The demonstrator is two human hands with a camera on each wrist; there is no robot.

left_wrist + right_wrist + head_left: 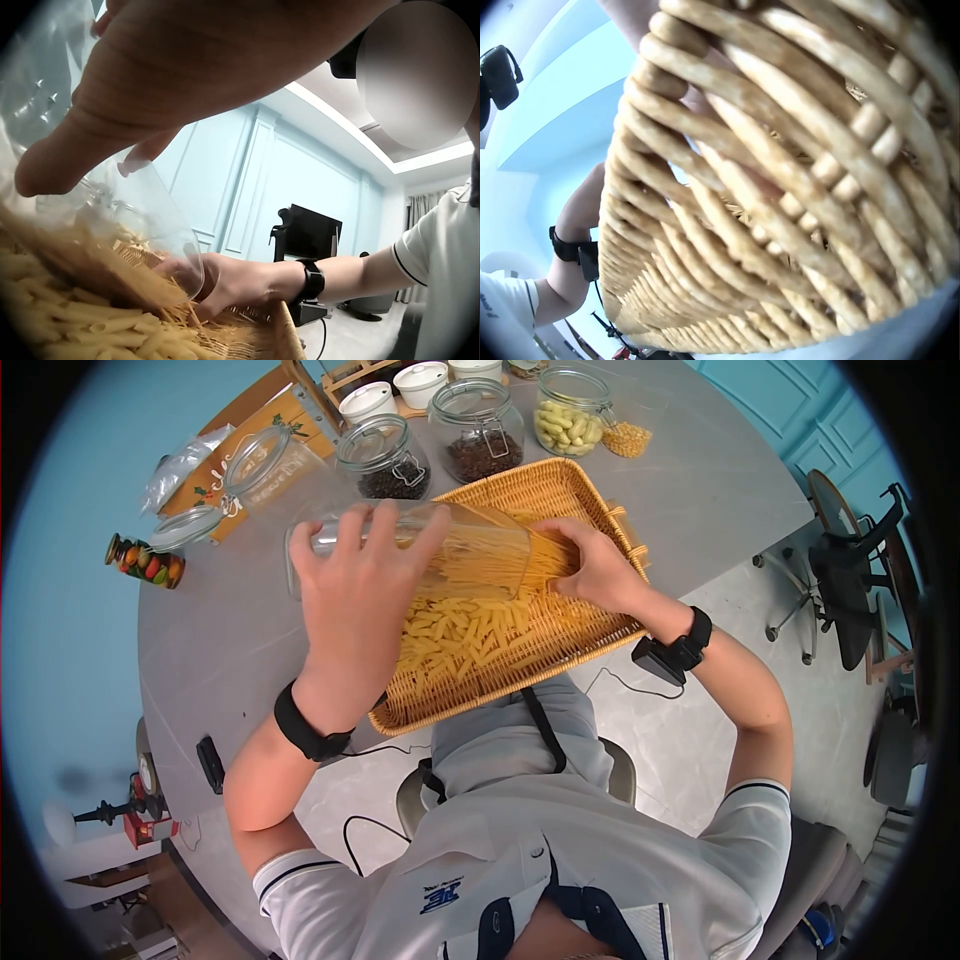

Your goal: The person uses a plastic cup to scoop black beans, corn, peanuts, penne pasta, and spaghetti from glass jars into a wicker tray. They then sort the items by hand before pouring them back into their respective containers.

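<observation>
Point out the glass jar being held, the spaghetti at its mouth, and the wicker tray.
glass jar point(470, 550), head view, on its clear side wall beside the left hand.
spaghetti point(545, 565), head view, on the strands at the jar's mouth.
wicker tray point(560, 485), head view, on its far woven rim.

- Golden woven basket point(600, 510) holding pale yellow pasta point(460, 640).
- Clear glass jar point(470, 555) with yellow spaghetti.
- Grey desk point(720, 480).
- Black wristbands point(305, 730).
- Turquoise wall point(790, 400).

You are working over a rough woven wicker tray point(600, 510), a clear glossy glass jar point(480, 550), and a smooth matt grey tabletop point(720, 470).
</observation>
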